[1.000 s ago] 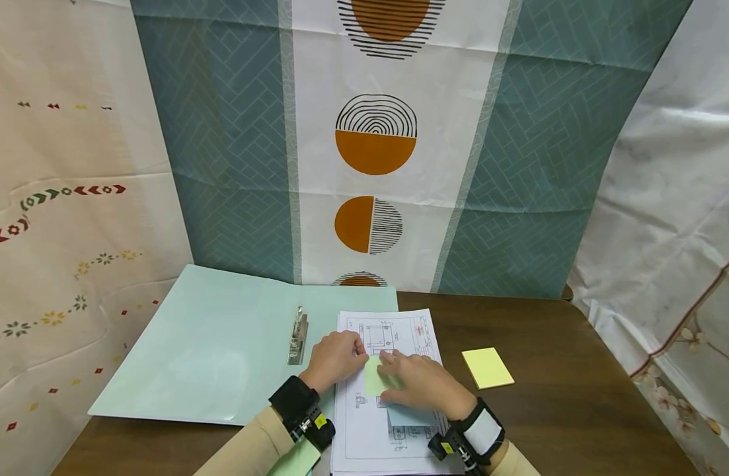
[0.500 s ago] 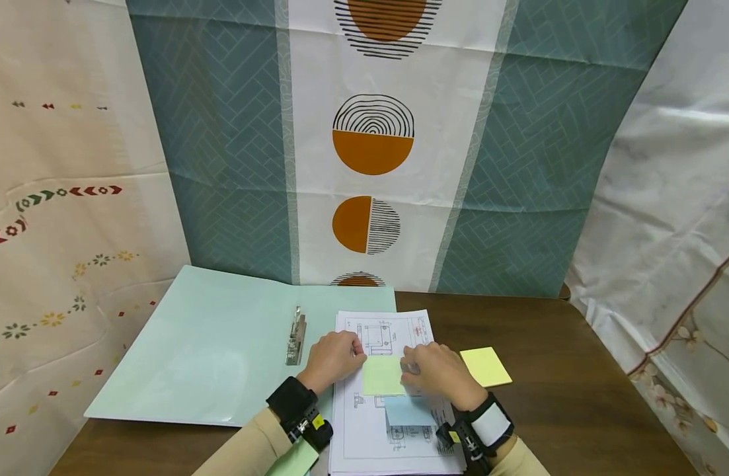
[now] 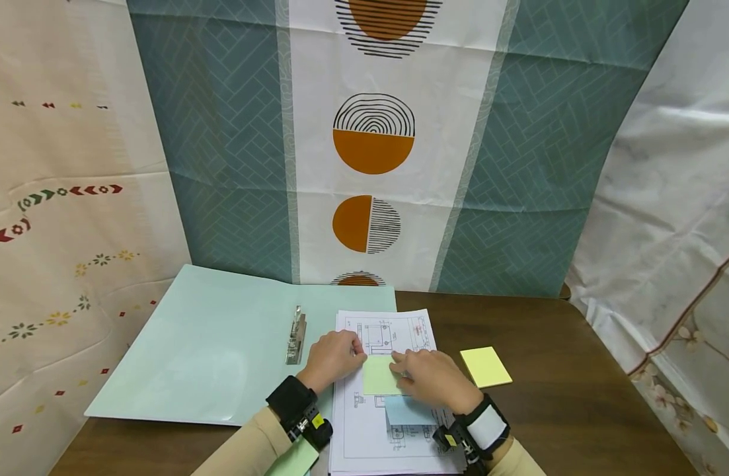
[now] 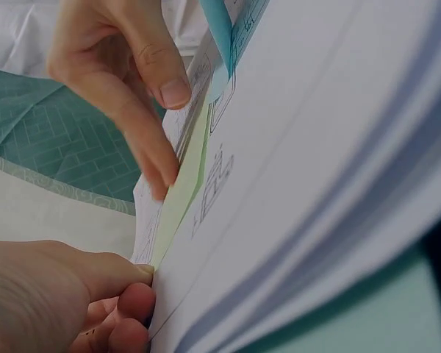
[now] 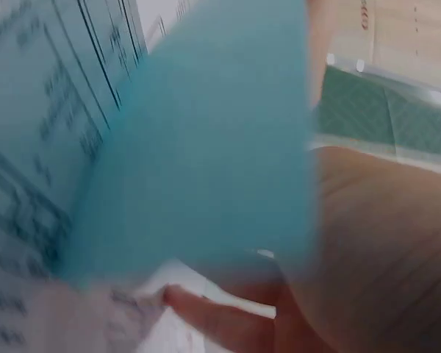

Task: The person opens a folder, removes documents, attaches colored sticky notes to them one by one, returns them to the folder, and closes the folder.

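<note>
A pale green sticky note lies on the top sheet of a stack of printed technical drawings. At its upper left corner, my left hand pinches the note with thumb and curled fingers; the left wrist view shows the thumb tip on the green corner. My right hand reaches in from the right, its fingers extended down on the note's right part. Just below the green note, a blue sticky note is stuck to the sheet with one edge lifted. It blurs across much of the right wrist view.
An open pale mint folder with a metal clip lies under and left of the drawings. A yellow sticky note pad sits to the right on the brown table. Another green note shows under my left forearm.
My right hand drew back rightward off the green note, then came back left onto its right side. The left hand has stayed at the note's corner.
</note>
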Demonstrator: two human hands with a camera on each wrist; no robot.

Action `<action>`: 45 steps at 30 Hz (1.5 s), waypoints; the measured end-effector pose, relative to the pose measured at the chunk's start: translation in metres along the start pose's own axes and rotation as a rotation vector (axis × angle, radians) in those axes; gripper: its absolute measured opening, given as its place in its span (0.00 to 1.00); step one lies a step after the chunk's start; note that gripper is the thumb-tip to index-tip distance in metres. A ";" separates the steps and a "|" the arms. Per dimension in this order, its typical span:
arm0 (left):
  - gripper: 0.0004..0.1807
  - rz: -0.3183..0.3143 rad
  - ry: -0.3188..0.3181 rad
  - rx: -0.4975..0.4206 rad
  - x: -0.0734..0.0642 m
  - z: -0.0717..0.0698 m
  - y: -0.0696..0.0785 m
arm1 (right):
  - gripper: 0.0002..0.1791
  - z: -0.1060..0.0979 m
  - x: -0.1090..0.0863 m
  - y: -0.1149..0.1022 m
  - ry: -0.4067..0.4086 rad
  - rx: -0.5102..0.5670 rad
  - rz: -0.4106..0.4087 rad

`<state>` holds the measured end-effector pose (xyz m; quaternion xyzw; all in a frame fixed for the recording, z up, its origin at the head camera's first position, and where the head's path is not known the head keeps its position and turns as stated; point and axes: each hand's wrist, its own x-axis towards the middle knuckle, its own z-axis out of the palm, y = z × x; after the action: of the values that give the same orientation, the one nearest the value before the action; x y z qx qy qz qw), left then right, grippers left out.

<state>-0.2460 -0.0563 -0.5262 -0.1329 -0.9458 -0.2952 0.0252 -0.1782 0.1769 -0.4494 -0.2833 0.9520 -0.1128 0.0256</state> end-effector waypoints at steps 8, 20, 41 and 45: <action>0.07 0.103 0.005 -0.033 -0.013 -0.019 0.010 | 0.17 -0.004 -0.001 0.010 -0.021 0.012 0.066; 0.13 0.443 -0.009 0.279 -0.027 -0.044 0.044 | 0.16 0.000 0.000 0.010 -0.008 0.109 0.076; 0.06 0.434 -0.158 0.585 -0.056 -0.053 0.064 | 0.13 0.000 0.000 0.009 0.004 0.145 0.112; 0.09 0.368 -0.148 0.524 -0.053 -0.060 0.062 | 0.14 -0.001 0.000 0.009 0.002 0.153 0.115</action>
<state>-0.1801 -0.0543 -0.4490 -0.3118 -0.9489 -0.0217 0.0425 -0.1825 0.1844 -0.4505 -0.2255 0.9553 -0.1837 0.0526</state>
